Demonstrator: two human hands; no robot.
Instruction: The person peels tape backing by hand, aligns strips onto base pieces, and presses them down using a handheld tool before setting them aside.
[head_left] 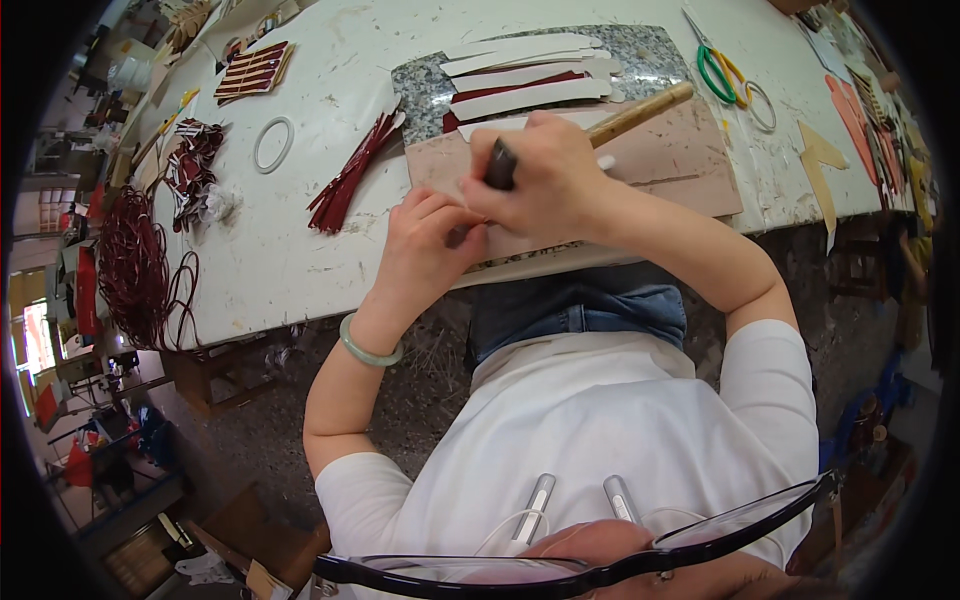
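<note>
In the head view, grips a wooden-handled tool (640, 115) in the curled right hand (548, 175), with the dark end on the left and the long handle on the right, over a tan board (690, 165). Bunches up the left hand (430, 235) just beside, fingertips together; cannot tell about anything pinched inside. Shows white strips (540, 94) beyond.
</note>
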